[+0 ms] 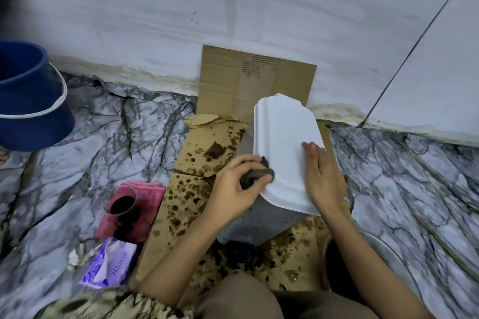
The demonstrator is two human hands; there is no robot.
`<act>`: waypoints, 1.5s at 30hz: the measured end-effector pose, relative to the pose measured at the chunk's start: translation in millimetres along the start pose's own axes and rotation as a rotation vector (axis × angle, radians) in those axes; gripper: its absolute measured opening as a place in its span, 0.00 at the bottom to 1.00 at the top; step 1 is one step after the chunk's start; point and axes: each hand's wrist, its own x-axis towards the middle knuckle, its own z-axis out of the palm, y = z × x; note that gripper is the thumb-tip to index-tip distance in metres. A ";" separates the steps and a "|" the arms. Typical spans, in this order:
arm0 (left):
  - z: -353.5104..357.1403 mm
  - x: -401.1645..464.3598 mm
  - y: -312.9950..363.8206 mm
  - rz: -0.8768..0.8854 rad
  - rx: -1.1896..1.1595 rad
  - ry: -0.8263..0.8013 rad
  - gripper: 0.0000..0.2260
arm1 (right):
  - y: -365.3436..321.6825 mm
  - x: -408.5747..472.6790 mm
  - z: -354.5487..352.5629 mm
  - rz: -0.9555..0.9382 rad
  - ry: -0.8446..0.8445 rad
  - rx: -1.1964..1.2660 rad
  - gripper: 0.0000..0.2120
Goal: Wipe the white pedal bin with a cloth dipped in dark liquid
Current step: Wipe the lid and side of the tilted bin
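Cardboard [166,225], spattered brown, lies on the floor under the white pedal bin [282,153]. Left hand [233,186] has its grip closed around a dark wet cloth [255,176] at the lid's near-left edge; right hand [324,176] rests flat, fingers straight, on the lid.

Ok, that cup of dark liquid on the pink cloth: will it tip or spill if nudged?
Probably yes. The cup looks tall and narrow, so likely tippy, and it stands on a soft pink cloth, not firm floor. It seems well filled with dark liquid, so a knock would likely slop. Its thin clear wall suggests it is light.
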 end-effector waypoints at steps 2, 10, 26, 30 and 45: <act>-2.1 -11.7 -0.4 0.047 0.025 -0.061 0.08 | 0.7 -1.0 -1.5 0.004 0.018 0.009 0.31; -15.6 70.9 -17.9 -0.113 0.039 -0.049 0.08 | -12.0 -1.2 10.1 -0.062 -0.018 -0.002 0.26; -9.4 -1.4 -18.2 0.021 -0.003 -0.106 0.08 | -6.2 -0.7 2.2 -0.024 0.039 -0.038 0.22; -0.9 26.2 -17.7 -0.128 -0.135 -0.019 0.09 | -10.8 -0.7 2.5 -0.020 0.039 -0.038 0.22; -14.5 -28.8 -14.9 -0.011 0.048 -0.036 0.09 | -19.7 -3.5 10.3 -0.055 0.050 -0.037 0.22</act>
